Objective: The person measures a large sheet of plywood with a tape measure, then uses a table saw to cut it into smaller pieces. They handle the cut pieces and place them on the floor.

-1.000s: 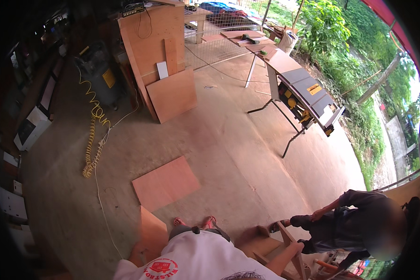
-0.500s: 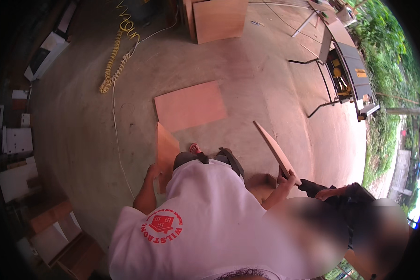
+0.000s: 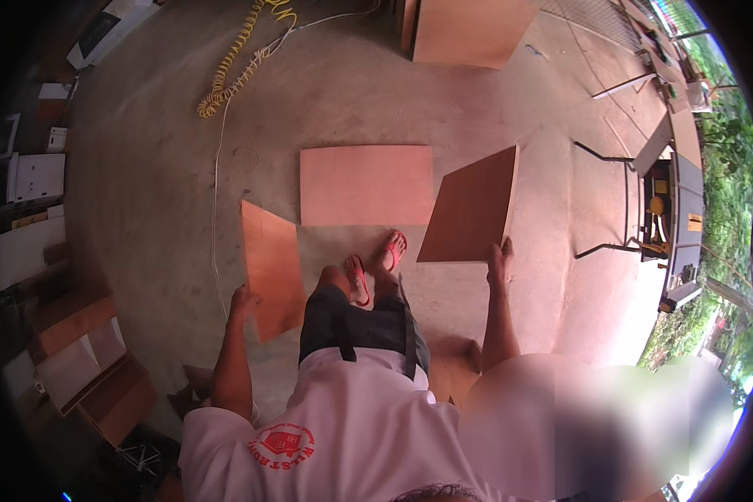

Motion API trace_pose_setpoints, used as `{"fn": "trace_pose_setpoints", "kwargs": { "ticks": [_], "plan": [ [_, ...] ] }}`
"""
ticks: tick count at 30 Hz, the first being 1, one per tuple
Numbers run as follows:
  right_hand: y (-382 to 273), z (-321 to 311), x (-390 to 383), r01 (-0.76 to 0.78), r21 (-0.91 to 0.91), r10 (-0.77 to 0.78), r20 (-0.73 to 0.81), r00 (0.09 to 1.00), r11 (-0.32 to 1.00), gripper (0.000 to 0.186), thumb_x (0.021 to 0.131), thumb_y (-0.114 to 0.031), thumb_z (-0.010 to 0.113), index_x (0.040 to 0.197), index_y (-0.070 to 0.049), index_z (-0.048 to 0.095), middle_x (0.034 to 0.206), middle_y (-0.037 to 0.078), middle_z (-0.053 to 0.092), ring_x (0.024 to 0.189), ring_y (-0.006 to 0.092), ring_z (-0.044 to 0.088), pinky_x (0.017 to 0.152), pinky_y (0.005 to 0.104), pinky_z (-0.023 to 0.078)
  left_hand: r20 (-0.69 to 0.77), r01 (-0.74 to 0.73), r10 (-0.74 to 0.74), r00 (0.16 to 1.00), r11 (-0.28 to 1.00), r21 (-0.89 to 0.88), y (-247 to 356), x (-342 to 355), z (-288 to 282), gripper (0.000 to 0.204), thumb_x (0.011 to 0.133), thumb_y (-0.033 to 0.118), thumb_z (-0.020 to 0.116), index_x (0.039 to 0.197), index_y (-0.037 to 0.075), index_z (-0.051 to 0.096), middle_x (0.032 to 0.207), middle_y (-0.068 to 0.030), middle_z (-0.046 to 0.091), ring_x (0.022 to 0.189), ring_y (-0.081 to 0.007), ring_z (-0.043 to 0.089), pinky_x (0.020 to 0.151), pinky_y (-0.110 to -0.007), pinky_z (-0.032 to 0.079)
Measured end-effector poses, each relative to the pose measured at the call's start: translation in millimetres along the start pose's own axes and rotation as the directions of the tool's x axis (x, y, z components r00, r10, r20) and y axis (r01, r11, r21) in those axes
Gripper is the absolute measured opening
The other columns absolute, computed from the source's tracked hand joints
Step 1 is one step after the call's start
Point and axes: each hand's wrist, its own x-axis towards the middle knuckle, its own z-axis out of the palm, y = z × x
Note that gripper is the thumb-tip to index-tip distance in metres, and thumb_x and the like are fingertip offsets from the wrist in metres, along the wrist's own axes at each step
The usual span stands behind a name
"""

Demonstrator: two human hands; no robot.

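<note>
My left hand (image 3: 243,301) is closed around the outer edge of a reddish-brown wooden panel (image 3: 273,272), held tilted beside my left leg. On the other side, my right hand (image 3: 500,259) grips a second wooden panel (image 3: 470,205) near its lower right corner; its broad darker face is turned toward my legs. Between the two, a flat rectangular plywood sheet (image 3: 366,186) lies on the floor in front of my feet in red flip-flops.
Large plywood sheets (image 3: 473,29) stand at the far end. A table saw (image 3: 682,217) on folding legs is at the right. A yellow coiled air hose (image 3: 226,84) and white cable lie at the left, near cabinets and boxes (image 3: 79,364). A brown box (image 3: 456,368) sits by my right side.
My body and view have turned right. The right-hand panel has swung forward, showing its broad face. The other person's dark sleeve and hand beside that panel are no longer visible.
</note>
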Motion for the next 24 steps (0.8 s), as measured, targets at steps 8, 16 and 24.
{"fn": "trace_pose_setpoints", "kwargs": {
  "ticks": [8, 16, 24],
  "plan": [
    [70.6, 130.0, 92.5, 0.154, -0.479, -0.196, -0.038, 0.980, 0.864, 0.048, 0.090, -0.019, 0.056, 0.135, -0.001, 0.054, 0.128, 0.029, 0.061, 0.118, 0.0443, 0.060, 0.093, 0.0488, 0.050, 0.019, -0.143, 0.146, 0.989, 0.982, -0.121, 28.2, 128.5, 1.8, 0.026, 0.078, 0.010, 0.065, 0.101, -0.003, 0.063, 0.085, -0.0050, 0.065, 0.078, -0.0149, 0.060, 0.070, -0.030, 0.046],
    [170.3, 184.2, 75.9, -0.048, -0.704, 0.082, 0.014, 0.997, 0.709, 0.053, 0.091, -0.018, 0.059, 0.141, -0.014, 0.042, 0.119, 0.027, 0.064, 0.106, 0.0490, 0.062, 0.085, 0.0557, 0.049, 0.007, -0.285, 0.289, 0.957, 0.946, -0.157, 45.3, 219.3, 20.8, 0.027, 0.084, 0.013, 0.063, 0.107, -0.002, 0.062, 0.089, -0.0043, 0.064, 0.082, -0.0137, 0.060, 0.075, -0.030, 0.047],
    [180.4, 206.9, 125.3, -0.011, -0.817, -0.059, -0.056, 0.997, 0.576, 0.057, 0.088, -0.034, 0.066, 0.135, -0.006, 0.049, 0.102, 0.028, 0.068, 0.097, 0.0484, 0.065, 0.079, 0.0554, 0.049, -0.038, -0.258, 0.255, 0.966, 0.955, -0.147, 79.7, 303.8, 5.1, 0.036, 0.085, 0.017, 0.065, 0.115, -0.002, 0.061, 0.094, -0.0052, 0.065, 0.085, -0.0134, 0.060, 0.079, -0.031, 0.049]
  ]
}}
